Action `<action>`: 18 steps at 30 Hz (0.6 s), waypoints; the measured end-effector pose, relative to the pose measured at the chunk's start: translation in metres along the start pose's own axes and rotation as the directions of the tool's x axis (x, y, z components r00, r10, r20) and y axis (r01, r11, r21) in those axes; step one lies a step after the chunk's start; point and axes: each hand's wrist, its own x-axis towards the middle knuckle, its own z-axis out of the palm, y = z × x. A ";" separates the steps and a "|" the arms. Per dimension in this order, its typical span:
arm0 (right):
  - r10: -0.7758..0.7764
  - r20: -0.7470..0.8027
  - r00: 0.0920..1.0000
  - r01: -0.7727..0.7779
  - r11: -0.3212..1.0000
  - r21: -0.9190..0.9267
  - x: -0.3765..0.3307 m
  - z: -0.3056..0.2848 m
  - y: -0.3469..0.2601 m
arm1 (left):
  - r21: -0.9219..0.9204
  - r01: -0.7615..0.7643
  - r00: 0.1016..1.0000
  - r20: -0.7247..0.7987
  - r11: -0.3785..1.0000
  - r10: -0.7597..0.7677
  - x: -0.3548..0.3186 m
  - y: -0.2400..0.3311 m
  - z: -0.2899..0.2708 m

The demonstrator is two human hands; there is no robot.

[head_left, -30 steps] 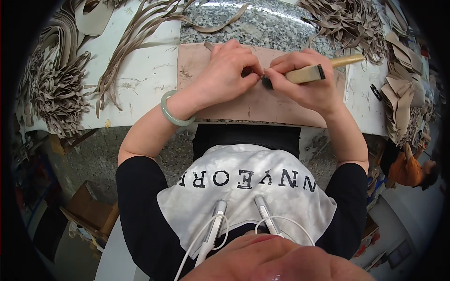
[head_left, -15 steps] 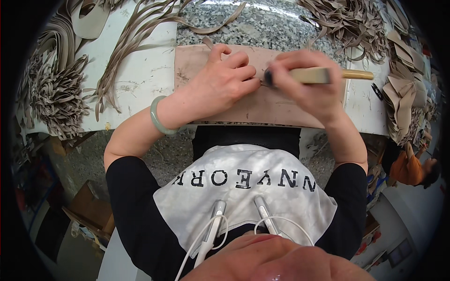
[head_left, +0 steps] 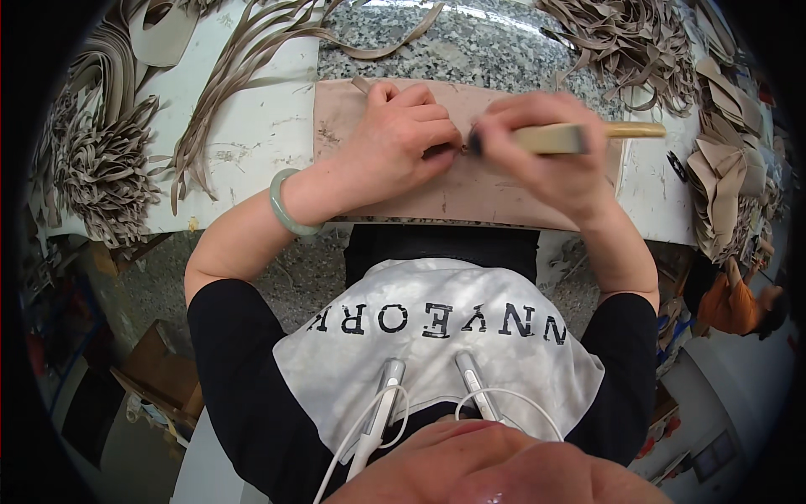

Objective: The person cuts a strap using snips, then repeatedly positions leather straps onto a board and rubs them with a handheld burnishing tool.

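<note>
My left hand (head_left: 401, 141) rests curled on a tan work board (head_left: 470, 195) at the table's near edge, fingertips pinching something small that I cannot make out. A pale green bangle (head_left: 285, 206) circles that wrist. My right hand (head_left: 550, 155) grips a wooden-handled brush (head_left: 579, 137), held level, its dark bristle end touching the spot right beside my left fingertips. The handle sticks out to the right.
Heaps of taupe leather strips lie at the left (head_left: 105, 168), back (head_left: 243, 50) and back right (head_left: 621, 38). Folded taupe pieces (head_left: 726, 176) are stacked at the right. A speckled stone slab (head_left: 470, 46) lies behind the board. Another person in orange (head_left: 730, 302) is at lower right.
My right hand has moved left and up with the brush, levelling it and bringing the bristles to my left fingertips. My left hand has stayed on the board.
</note>
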 end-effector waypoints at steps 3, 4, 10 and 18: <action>-0.015 0.174 0.985 0.019 1.000 -0.022 -0.006 0.004 0.009 | -0.014 0.000 1.000 0.010 1.000 0.000 0.000 0.001 -0.003; -0.016 0.176 0.984 0.020 1.000 -0.022 -0.004 0.003 0.007 | -0.019 0.002 1.000 0.020 1.000 -0.001 -0.001 0.002 -0.004; 0.029 0.198 0.980 -0.023 0.999 -0.035 -0.004 0.007 0.010 | -0.018 0.004 1.000 0.020 1.000 -0.004 -0.003 0.000 -0.005; -0.087 0.205 0.975 0.109 0.989 -0.103 0.004 0.010 -0.003 | -0.054 0.019 1.000 -0.005 0.998 -0.019 -0.007 -0.005 -0.005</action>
